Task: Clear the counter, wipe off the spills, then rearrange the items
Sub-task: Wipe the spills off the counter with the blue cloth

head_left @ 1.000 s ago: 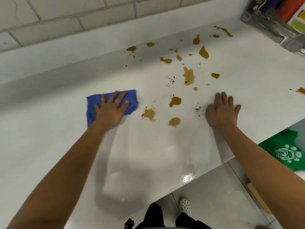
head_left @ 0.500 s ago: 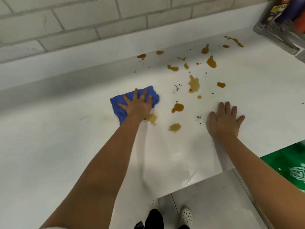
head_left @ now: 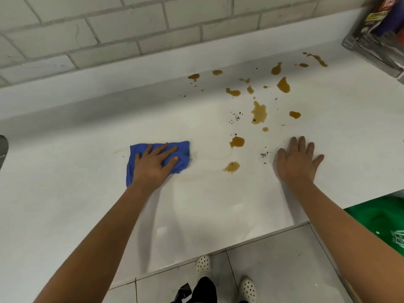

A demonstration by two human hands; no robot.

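The cloth (head_left: 157, 157) in the middle left of the frame is blue. The counter (head_left: 65, 193) is white, with brown spills (head_left: 259, 112) and small black specks (head_left: 236, 117) in the upper right. The wall tiles (head_left: 131, 25) at the top are pale grey in a brick pattern. The shoes (head_left: 203, 264) at the bottom are white with dark dots. The bag (head_left: 380, 217) at the right edge is green

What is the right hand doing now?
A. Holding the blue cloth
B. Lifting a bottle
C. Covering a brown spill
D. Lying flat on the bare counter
D: the right hand lies flat, fingers straight, on the counter; the left hand presses the cloth.
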